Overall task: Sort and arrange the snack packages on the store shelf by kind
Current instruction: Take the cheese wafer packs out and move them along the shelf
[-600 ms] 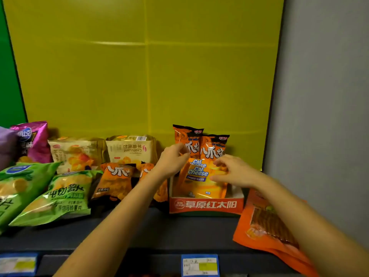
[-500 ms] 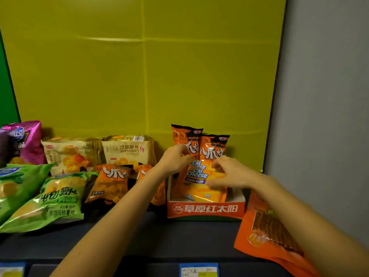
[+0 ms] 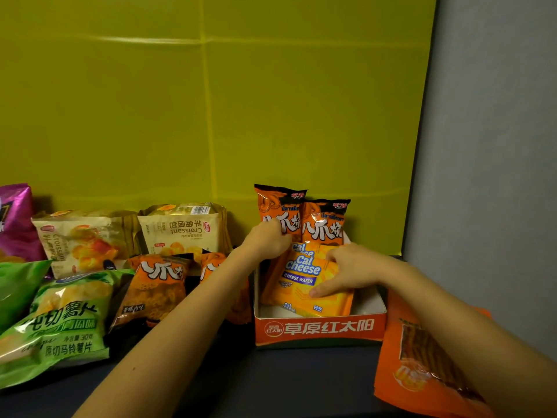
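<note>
At 5 o'clock, the Cal Cheese wafer pack (image 3: 304, 285) is shining as smooth, glossy plastic film. At 12 o'clock from it, the orange snack bag (image 3: 277, 206) is glinting like crinkled foil. The display box (image 3: 319, 328) is showing printed cardboard, matt white inside. At 8 o'clock, the green potato chip bag (image 3: 66, 315) is gleaming, creased and slick. The yellow-green back panel (image 3: 271, 101) is giving a soft sheen; the grey wall (image 3: 497, 146) at 3 o'clock is looking matt.
</note>
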{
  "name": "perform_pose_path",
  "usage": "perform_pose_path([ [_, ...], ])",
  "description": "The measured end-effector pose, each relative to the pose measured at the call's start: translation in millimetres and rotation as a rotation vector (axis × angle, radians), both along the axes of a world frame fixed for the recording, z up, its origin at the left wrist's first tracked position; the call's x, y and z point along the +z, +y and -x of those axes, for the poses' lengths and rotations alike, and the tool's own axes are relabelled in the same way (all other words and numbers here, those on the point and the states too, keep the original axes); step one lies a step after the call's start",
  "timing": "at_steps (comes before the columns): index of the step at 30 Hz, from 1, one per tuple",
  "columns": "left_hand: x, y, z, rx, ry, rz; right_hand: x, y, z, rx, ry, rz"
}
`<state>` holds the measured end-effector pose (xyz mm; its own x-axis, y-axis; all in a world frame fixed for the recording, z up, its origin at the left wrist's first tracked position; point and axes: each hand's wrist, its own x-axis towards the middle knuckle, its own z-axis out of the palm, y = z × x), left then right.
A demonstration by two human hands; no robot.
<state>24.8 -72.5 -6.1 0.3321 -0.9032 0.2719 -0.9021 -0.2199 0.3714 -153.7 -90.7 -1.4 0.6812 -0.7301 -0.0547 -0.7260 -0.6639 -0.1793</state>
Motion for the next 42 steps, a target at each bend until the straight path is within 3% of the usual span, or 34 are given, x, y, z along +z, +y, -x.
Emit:
perform_pose_path([
  [6, 7, 0, -3, -0.045, 0.083, -0.011, 36, -2, 27, -0.094, -0.373, -0.081],
  [12, 7, 2, 2, -0.079, 0.137, -0.143, 57, -9, 71, -0.266, -0.919, -0.226],
  [19, 1, -2, 15, -0.025, 0.116, -0.292, 39, -10, 94, -0.397, -1.236, -0.363],
  [28, -2, 1, 17, -0.038, 0.305, -0.173, 18, -5, 100, -0.447, -1.428, -0.543],
  [32, 3, 14, 15, -0.090, 0.492, -0.051, 18, 0, 95, -0.423, -1.496, -0.616],
  [38, 9, 34, 13, -0.333, 0.868, 0.063, 25, -2, 85, -0.382, -1.558, -0.664],
  [42, 27, 54, 5, -0.356, 0.975, 0.241, 33, -6, 74, -0.313, -1.569, -0.711],
])
